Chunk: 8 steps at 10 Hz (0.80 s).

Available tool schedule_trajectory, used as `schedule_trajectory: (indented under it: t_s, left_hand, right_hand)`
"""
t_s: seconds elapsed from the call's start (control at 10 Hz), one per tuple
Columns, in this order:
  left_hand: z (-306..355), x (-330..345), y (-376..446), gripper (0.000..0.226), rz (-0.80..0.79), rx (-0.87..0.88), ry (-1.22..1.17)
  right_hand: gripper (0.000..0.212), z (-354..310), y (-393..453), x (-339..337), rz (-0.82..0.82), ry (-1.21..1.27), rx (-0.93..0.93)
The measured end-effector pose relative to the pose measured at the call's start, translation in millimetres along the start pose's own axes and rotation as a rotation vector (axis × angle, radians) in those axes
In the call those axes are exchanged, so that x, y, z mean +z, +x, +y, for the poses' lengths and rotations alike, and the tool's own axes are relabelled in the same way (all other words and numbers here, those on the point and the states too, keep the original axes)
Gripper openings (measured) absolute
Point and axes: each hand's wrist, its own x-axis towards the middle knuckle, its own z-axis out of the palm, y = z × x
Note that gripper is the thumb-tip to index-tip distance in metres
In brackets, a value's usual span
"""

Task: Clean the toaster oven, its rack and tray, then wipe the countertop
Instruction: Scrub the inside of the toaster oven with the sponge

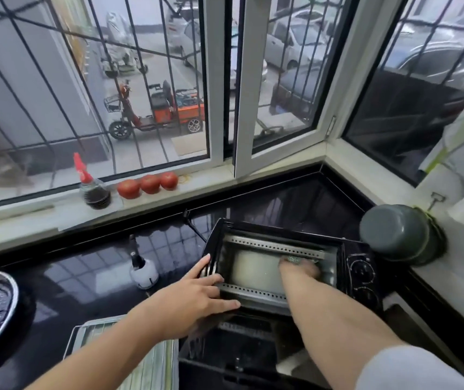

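- The boxy black metal toaster oven (287, 266) sits at 5 o'clock on the glossy black countertop (98, 266), door (233, 353) dropped open
- Left hand (197, 296) rests with straight, spread fingers on the oven's left edge
- Right hand (299, 270) is inside the perforated grey cavity, blurred, pressing a greenish scrubbing pad (295, 259); how its fingers lie cannot be made out
- The ribbed silver tray (152, 361) lies at 7 o'clock
- Three red tomatoes (147, 184) line the sill at 11 o'clock; no writing is legible
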Motion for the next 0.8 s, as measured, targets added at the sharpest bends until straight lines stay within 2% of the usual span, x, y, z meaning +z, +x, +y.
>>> schedule_trajectory:
  t_s: [0.1,0.2,0.3,0.4,0.5,0.6,0.7,0.8]
  left_hand:
    - [4,-2,-1,0.083,0.001,-0.011,-0.100]
    - [6,-4,-2,0.090,-0.024,-0.001,-0.101]
    - [1,-8,2,0.091,-0.044,0.000,-0.130]
    - [-2,-11,6,0.087,-0.021,-0.010,-0.164]
    - [-3,-12,9,0.083,-0.014,-0.011,-0.173]
    - [-5,-9,11,0.077,0.014,0.004,-0.184]
    - [-6,-5,12,0.071,0.003,-0.016,-0.205]
    - [-9,-2,12,0.055,-0.010,-0.023,-0.259]
  right_hand:
    - [0.113,1,52,-9,-0.020,-0.509,-0.005]
    - [0.042,-2,26,4,-0.075,-0.098,0.013]
    - [0.033,7,12,-3,-0.157,-0.005,0.102]
    - [0.043,10,15,-4,-0.232,0.007,0.108]
    - [0.045,-6,12,5,-0.105,0.216,0.050]
    - [0.046,-8,21,12,-0.078,0.322,0.089]
    - [0.049,-6,27,7,-0.105,0.294,0.102]
    - [0.040,-7,21,6,-0.147,0.233,0.053]
